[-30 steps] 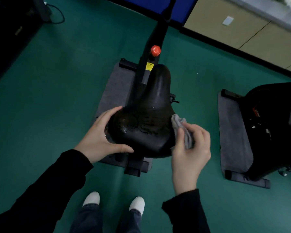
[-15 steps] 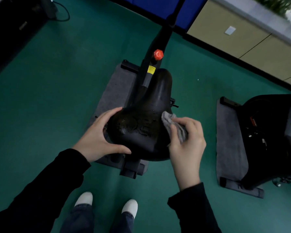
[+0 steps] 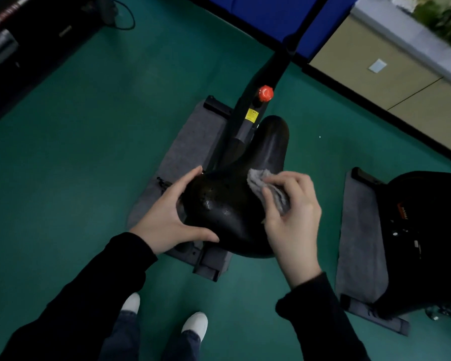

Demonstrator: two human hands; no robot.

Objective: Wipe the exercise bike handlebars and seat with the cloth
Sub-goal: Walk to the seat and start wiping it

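Above the green floor and a grey mat, the bike's black seat sits before me (droplets shine on it). My left hand lies spread against its left edge. My right hand pinches the grey cloth onto its right side.

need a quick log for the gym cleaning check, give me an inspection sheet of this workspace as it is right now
surface: green floor; grey mat under the bike.
job's things: black seat, wet drops on its wide rear; grey cloth on its right side; handlebars not in view.
clutter: nothing seen.
grippers: left hand rests on the seat's left side, fingers fairly straight; right hand grips the cloth.
cables: black cable looped on the floor, far left.
surroundings: second bike on another grey mat at right; blue panel; beige wall; dark equipment.
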